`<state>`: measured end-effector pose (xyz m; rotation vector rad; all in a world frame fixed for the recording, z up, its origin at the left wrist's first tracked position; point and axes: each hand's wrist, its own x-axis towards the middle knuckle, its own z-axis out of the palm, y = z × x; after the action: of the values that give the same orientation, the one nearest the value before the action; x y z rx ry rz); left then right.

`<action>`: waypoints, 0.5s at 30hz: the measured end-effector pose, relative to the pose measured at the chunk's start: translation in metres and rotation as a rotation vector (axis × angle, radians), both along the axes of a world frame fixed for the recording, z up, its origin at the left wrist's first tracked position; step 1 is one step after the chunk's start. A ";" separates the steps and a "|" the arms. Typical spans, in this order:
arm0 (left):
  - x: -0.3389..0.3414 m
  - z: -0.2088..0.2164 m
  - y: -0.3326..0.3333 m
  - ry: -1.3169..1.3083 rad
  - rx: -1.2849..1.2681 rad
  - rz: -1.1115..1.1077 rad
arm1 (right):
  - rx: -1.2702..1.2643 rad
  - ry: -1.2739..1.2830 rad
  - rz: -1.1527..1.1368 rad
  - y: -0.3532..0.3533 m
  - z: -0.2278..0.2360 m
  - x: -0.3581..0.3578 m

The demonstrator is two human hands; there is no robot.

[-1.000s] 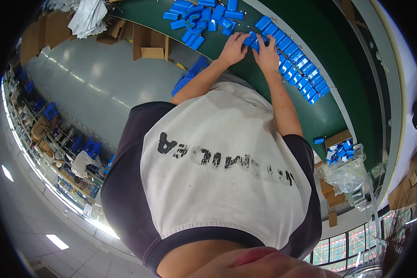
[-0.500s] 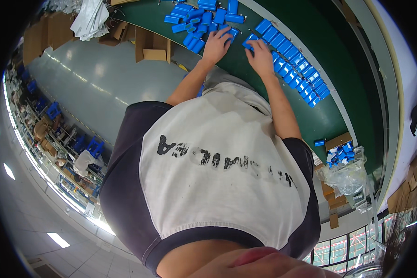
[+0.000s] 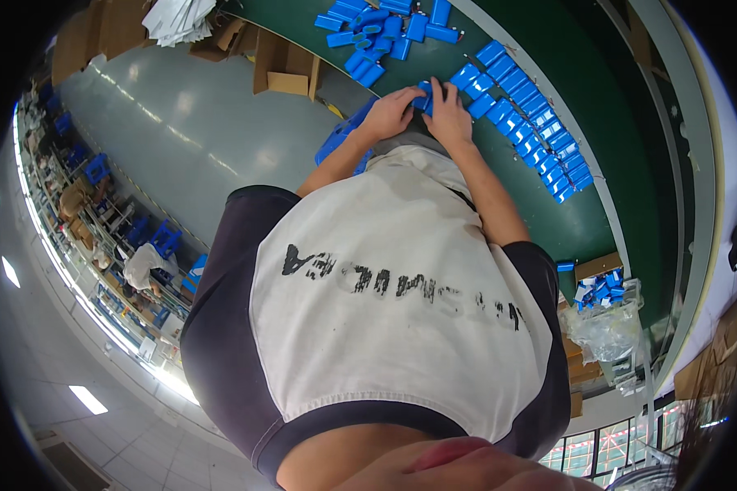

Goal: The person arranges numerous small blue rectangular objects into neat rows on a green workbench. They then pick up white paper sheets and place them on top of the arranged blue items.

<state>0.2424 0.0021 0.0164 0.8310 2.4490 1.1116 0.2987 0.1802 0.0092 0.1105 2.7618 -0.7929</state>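
Note:
A blue shrink-wrapped battery pack (image 3: 422, 96) is between my two hands, close to the near edge of the green work surface. My left hand (image 3: 391, 114) has its fingers closed on the pack's left side. My right hand (image 3: 448, 116) grips it from the right, fingers bent over it and partly hiding it. Just right of that hand begin neat slanting rows of blue battery packs (image 3: 532, 114), laid side by side. Beyond my left hand lies a loose heap of the same packs (image 3: 373, 37), several with short wire ends showing.
On the right, an open carton (image 3: 599, 268) holds small blue and white pieces, with clear plastic wrap (image 3: 602, 327) beside it. A blue stool (image 3: 336, 147) stands below the table's left edge. Empty cardboard boxes (image 3: 291, 61) and white sheets (image 3: 178, 20) are farther left.
Both hands have come together and drawn nearer my body, now with one pack between them. My right hand has left the pack at the near end of the rows. The view has shifted slightly.

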 end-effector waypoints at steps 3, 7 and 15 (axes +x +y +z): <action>-0.017 -0.008 -0.024 0.277 -0.116 0.175 | 0.098 0.053 0.051 0.003 0.011 0.008; -0.037 -0.024 -0.053 0.306 -0.290 0.485 | 0.246 0.214 0.250 -0.008 0.004 0.014; -0.033 -0.043 -0.046 0.203 -0.512 0.277 | 0.277 0.153 0.320 0.002 -0.013 0.025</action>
<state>0.2093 -0.0439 -0.0265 0.4714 2.8917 0.4401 0.3235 0.1825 -0.0041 -0.3449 2.9101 -0.3490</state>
